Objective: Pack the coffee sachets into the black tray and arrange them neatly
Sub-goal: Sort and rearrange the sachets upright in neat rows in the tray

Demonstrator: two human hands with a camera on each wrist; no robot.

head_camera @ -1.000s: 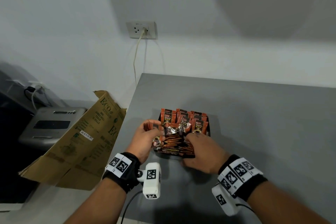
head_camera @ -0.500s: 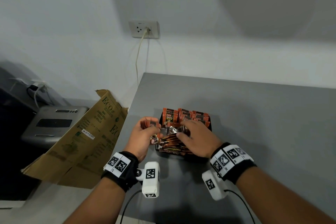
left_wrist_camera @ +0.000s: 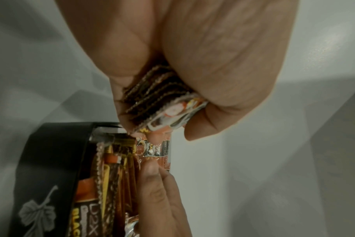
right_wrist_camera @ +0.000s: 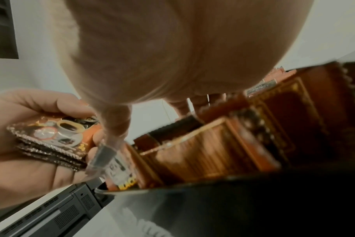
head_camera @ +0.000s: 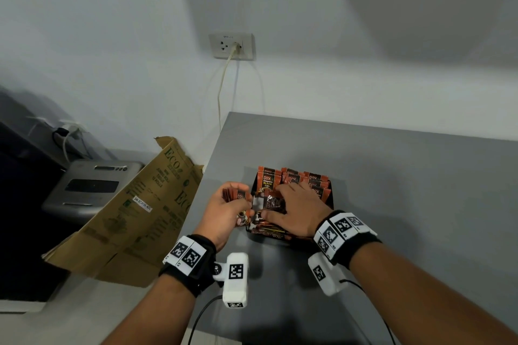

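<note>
On the desk (head_camera: 392, 176), near its left edge, stands the black tray (left_wrist_camera: 51, 160), packed with coffee sachets (head_camera: 291, 179). The right hand (head_camera: 297, 213) lays spread fingers on them. The left hand (head_camera: 224, 210) pinches a sachet stack (head_camera: 234, 194) between its fingers.

Left hand (right_wrist_camera: 16, 179) grips sachet stack (right_wrist_camera: 51, 137); right hand (right_wrist_camera: 172, 48) over upright sachets (right_wrist_camera: 213, 152) in black tray (right_wrist_camera: 253, 208).
</note>
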